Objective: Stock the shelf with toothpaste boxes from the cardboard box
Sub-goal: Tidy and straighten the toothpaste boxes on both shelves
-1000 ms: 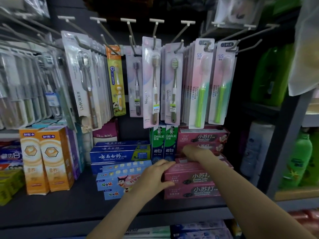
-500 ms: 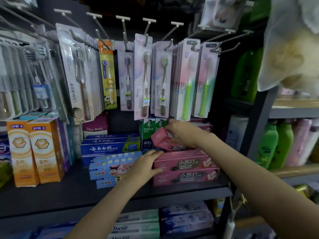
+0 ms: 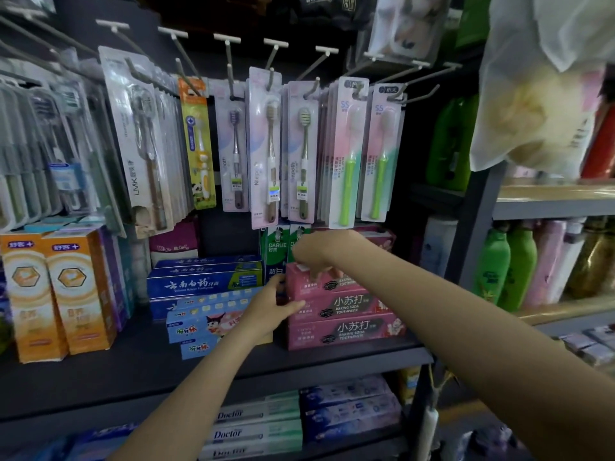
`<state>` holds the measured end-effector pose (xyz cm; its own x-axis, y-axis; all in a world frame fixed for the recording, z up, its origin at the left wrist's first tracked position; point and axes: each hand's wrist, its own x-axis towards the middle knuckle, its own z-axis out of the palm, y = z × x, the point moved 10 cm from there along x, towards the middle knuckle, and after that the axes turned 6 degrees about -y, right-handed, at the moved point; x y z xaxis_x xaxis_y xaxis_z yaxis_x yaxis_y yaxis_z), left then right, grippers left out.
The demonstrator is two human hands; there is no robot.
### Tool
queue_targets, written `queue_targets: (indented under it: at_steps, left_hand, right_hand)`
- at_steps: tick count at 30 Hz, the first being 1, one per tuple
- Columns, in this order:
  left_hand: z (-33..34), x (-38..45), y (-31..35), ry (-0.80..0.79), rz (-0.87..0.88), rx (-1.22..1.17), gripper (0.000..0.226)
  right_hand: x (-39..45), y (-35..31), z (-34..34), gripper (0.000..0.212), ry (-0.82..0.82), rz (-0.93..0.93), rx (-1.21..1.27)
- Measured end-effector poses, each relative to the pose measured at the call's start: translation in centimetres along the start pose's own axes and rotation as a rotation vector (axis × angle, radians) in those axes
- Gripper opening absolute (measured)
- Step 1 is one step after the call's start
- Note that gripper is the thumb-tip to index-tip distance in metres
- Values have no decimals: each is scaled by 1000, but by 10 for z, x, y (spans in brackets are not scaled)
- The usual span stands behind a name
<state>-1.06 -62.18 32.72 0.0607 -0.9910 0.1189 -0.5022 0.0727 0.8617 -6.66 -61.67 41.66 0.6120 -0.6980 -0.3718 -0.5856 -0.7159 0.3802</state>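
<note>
A stack of pink baking-soda toothpaste boxes [image 3: 352,329] lies on the dark shelf [image 3: 299,364]. My right hand [image 3: 316,254] grips the left end of the top pink box [image 3: 327,281], which lies flat on that stack. My left hand [image 3: 271,302] presses against the left ends of the pink boxes, fingers curled round the stack's edge. More pink boxes [image 3: 379,236] sit behind, half hidden by hanging toothbrushes. The cardboard box is not in view.
Blue toothpaste boxes [image 3: 203,284] and cartoon ones [image 3: 206,327] lie left of the stack, green Darlie boxes [image 3: 276,251] behind, orange boxes [image 3: 80,291] far left. Toothbrush packs [image 3: 346,154] hang low overhead. A shelf upright [image 3: 476,234] and green bottles [image 3: 506,264] stand to the right.
The pink box that my right hand held tilted above the stack now lies flat on top. My left hand has shifted up against the stack's left end.
</note>
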Motion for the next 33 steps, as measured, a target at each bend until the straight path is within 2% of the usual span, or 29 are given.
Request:
queue_targets:
  at_steps: [2,5,9,12,14,18,20,21,24,26,28,31,33]
  left_hand:
    - [-2,2,-3,-33,-20,-28,41]
    - [-3,3,-3,-84,-28,-105,54]
    - [-10,5,0,-52,-23,-137,41]
    - [-11,6,1,-70,-24,-147,40]
    - [-12,5,1,-76,-25,-154,39]
    - [-16,2,3,-43,-15,-60,40]
    - [-13,-1,5,-46,-15,6,41]
    - [-10,-2,6,-54,-27,15,42]
    - [-2,-7,6,-45,-103,10,48]
    - [3,-6,8,-53,-140,65,49]
    - [10,-5,6,-77,-178,32,50]
    - [22,-5,-4,-111,-266,-183,55]
    - [26,-3,-5,-120,-274,-232,57]
  right_hand:
    - [0,-1,-2,33,-17,20,-8]
    - [1,4,-2,40,-37,70,-23]
    - [2,9,-1,46,-23,104,40]
    - [-1,9,0,33,7,82,79]
    - [-5,15,-5,22,117,75,137]
    - [-29,33,-8,25,545,148,277]
    - [-44,31,18,24,649,175,342]
    - [-45,29,39,25,625,189,369]
    - [-33,30,121,31,386,272,525]
    - [-21,32,156,40,296,321,632]
    - [-11,31,169,42,279,367,654]
    - [2,28,173,46,310,432,645]
    - [8,29,175,50,320,478,639]
